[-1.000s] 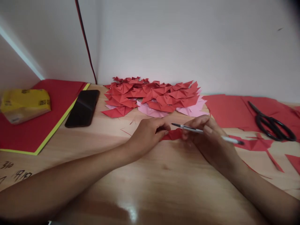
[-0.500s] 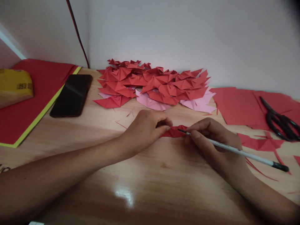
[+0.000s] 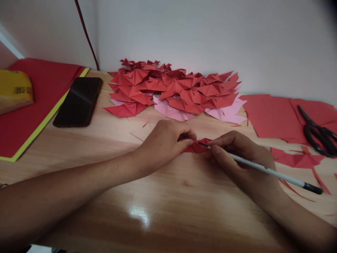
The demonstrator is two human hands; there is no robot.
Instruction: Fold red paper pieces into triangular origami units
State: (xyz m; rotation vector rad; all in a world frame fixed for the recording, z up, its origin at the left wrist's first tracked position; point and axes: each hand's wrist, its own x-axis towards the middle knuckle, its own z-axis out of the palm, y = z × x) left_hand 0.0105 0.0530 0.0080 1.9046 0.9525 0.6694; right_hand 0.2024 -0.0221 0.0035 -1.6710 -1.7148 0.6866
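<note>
A small folded red paper piece [image 3: 197, 146] lies on the wooden table between my hands. My left hand [image 3: 171, 146] pinches its left end between thumb and fingers. In my right hand [image 3: 237, 149] is a white pen [image 3: 265, 170] with a black end, gripped in a writing hold. The pen's dark tip rests at or just over the paper's middle; whether it touches I cannot tell. My right fingertips are at the paper's right end and partly hide it. Behind my hands a heap of folded red and pink paper pieces [image 3: 181, 88] leans towards the wall.
A black phone [image 3: 78, 102] lies at the left, beside red and yellow sheets [image 3: 47, 95] bearing a yellow packet [image 3: 15, 89]. To the right are flat red paper sheets [image 3: 273, 116], black scissors [image 3: 317, 135], a folded red piece [image 3: 297, 158] and thin red scraps [image 3: 321, 181].
The view has shifted slightly. My hands keep the same hold on the paper and pen, and the pen tip has moved only a little against the paper.
</note>
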